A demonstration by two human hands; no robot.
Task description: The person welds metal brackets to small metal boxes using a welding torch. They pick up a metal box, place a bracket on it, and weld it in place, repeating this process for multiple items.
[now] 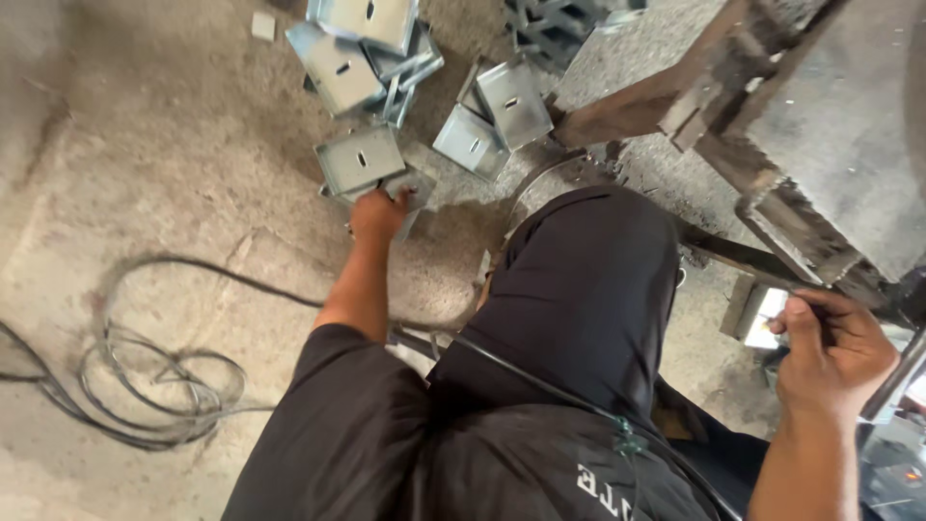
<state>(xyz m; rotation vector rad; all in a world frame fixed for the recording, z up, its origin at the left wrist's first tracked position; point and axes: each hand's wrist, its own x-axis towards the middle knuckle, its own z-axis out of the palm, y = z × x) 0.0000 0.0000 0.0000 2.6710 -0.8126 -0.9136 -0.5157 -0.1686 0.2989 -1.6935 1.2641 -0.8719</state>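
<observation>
Slotted grey metal bracket (362,159) lies on the floor just beyond the left hand (378,212), fingers touching it; right hand (834,352) grips a dark rod (820,323).

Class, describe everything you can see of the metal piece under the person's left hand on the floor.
The metal piece is a pale grey, flat-faced plate that looks like galvanised steel, with folded edges. It lies on the dusty concrete floor at the near edge of a scattered pile of like pieces. The left hand rests on it, hiding most of it. A similar slotted plate lies against it, just beyond.
</observation>
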